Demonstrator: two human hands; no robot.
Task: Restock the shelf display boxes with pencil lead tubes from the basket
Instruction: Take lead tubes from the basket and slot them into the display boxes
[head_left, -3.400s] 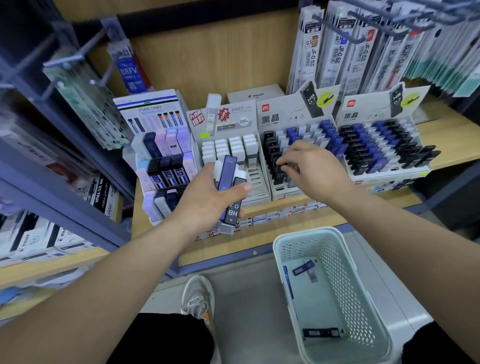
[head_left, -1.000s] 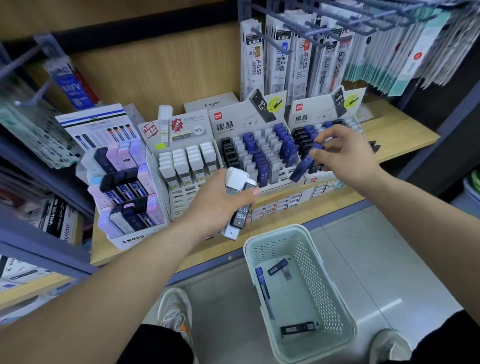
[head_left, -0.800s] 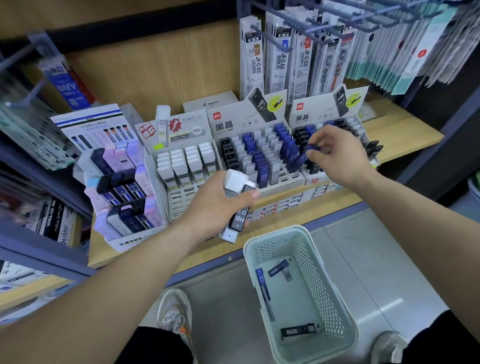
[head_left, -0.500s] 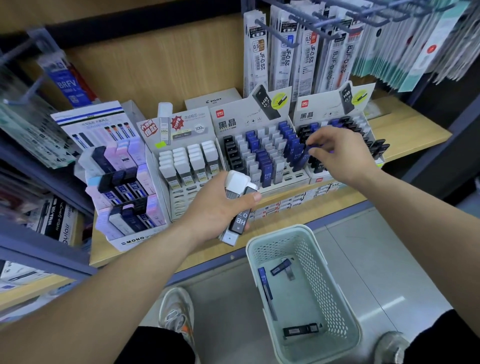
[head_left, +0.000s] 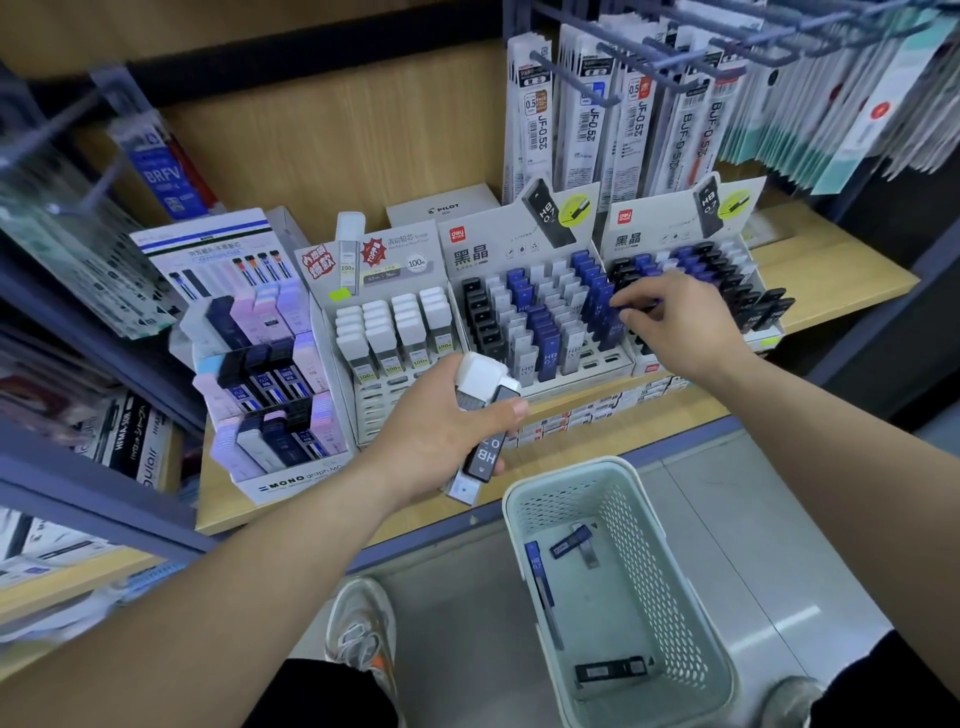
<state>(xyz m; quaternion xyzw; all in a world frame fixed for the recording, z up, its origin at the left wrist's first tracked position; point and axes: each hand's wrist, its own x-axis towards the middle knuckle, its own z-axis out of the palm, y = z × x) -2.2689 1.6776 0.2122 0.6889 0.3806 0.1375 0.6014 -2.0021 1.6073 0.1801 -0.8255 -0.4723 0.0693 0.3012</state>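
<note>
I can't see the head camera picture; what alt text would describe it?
A person's right hand pinches a blue lead tube at a shelf display box of black and blue tubes. The left hand grips a handful of tubes in front of the shelf. A perforated basket on the floor holds a few loose tubes.

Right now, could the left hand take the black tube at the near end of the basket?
Probably not yet. The left hand is full, gripping a bundle of tubes. The basket is open-topped, so the black tube itself lies unobstructed.
</note>
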